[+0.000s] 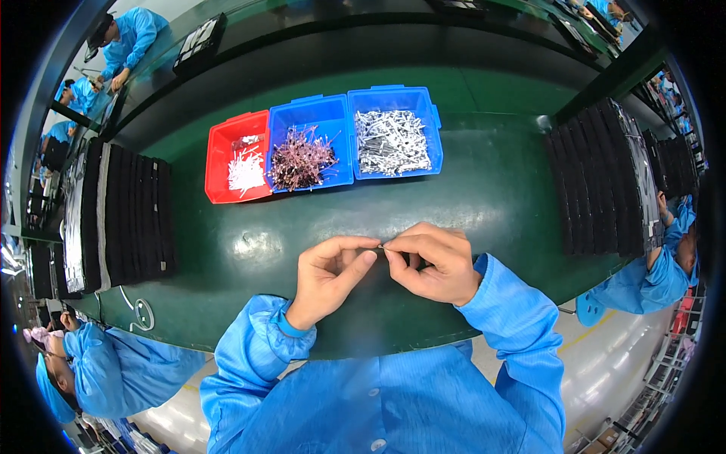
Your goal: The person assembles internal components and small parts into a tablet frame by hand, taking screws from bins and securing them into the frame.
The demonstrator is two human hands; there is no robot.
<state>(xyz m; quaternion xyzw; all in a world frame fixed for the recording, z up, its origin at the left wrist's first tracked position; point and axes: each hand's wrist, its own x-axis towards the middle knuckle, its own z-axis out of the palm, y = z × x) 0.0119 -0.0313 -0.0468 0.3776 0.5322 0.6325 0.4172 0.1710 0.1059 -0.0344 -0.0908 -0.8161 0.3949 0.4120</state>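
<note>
Over the near middle of the green table, my left hand [324, 274] and my right hand [437, 263] meet at the fingertips. A tiny thin part [381, 247] shows between them, too small to name. My left thumb and forefinger close in a pinch at its left end. From the other side, the right thumb and forefinger pinch at the same spot. Beyond the hands stand three bins side by side: a red bin [217, 163] with thin white pieces [246, 169], a blue bin [297, 115] with brownish-pink wire-legged parts [302, 159], and another blue bin [435, 136] with white-and-silver parts [392, 144].
Tall stacks of black trays stand on the table, one at the left [128, 216] and one at the right [597, 181]. A white cable [142, 314] lies near the left edge. A dark shelf [363, 41] crosses behind the bins. People in blue coats work on both sides.
</note>
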